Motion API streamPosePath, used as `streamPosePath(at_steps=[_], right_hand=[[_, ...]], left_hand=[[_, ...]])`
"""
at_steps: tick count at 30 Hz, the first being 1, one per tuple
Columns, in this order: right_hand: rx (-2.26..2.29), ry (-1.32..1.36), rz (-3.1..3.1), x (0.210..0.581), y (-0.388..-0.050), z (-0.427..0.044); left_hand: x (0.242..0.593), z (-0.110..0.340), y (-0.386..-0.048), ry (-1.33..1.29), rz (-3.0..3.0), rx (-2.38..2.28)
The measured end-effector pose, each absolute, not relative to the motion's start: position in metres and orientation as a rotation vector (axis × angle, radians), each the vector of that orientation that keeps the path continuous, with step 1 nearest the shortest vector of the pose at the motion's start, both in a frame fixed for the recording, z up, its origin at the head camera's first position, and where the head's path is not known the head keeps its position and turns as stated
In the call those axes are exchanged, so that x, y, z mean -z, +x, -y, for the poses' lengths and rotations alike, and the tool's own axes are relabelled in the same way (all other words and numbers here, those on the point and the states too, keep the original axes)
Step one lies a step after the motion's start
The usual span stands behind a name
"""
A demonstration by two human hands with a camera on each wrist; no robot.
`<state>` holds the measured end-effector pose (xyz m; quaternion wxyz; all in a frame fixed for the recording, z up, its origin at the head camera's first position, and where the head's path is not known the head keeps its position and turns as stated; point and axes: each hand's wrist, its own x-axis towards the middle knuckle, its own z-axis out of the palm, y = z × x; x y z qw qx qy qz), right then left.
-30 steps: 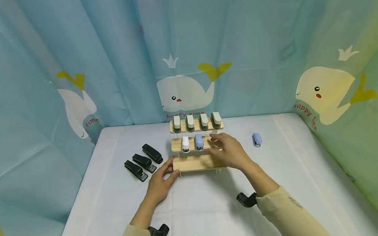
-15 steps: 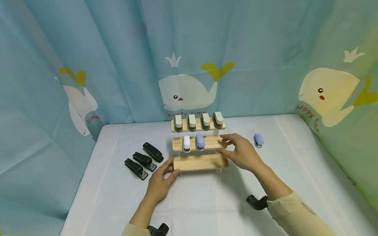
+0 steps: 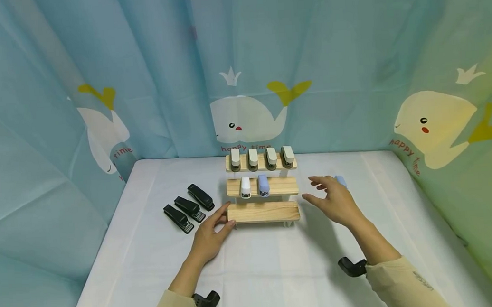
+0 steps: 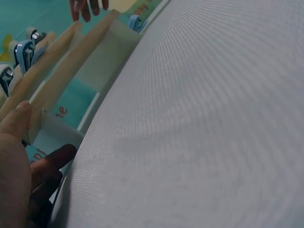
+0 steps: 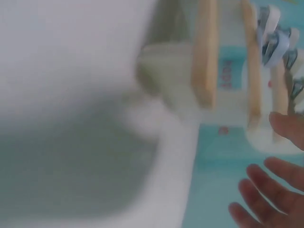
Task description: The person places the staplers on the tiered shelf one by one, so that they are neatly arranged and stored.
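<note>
My left hand holds the left end of the three-tier wooden display rack at its lowest shelf, thumb in front and fingers at the side. A white mini stapler and a blue mini stapler stand side by side on the middle shelf, toward its left. My right hand hovers to the right of the rack, fingers spread, holding nothing. Just behind it, another blue mini stapler lies on the table, mostly hidden by the hand. Several off-white mini staplers, including a rightmost one, line the top shelf.
Left of the rack, black staplers lie slanted in a row on the white-covered table. A blue curtain with whale prints surrounds the table at the back and sides.
My right hand has moved right, away from the middle shelf's right end, toward the blue stapler on the table. The left hand stays at the rack.
</note>
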<state>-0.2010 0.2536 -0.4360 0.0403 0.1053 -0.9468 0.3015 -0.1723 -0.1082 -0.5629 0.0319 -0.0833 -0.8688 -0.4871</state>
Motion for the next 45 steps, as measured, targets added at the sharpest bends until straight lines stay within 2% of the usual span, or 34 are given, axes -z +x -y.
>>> streamPosePath(at_steps=[21,45], right_hand=[[-0.717,0.274,2.984,0.442,-0.224,-0.331],[-0.700,0.245,3.124,0.456,-0.249,-0.355]], left_hand=[[0.564,0.109,-0.173,-0.251,2.672,1.505],[0.568,0.110,-0.175,-0.281,2.660,1.514]])
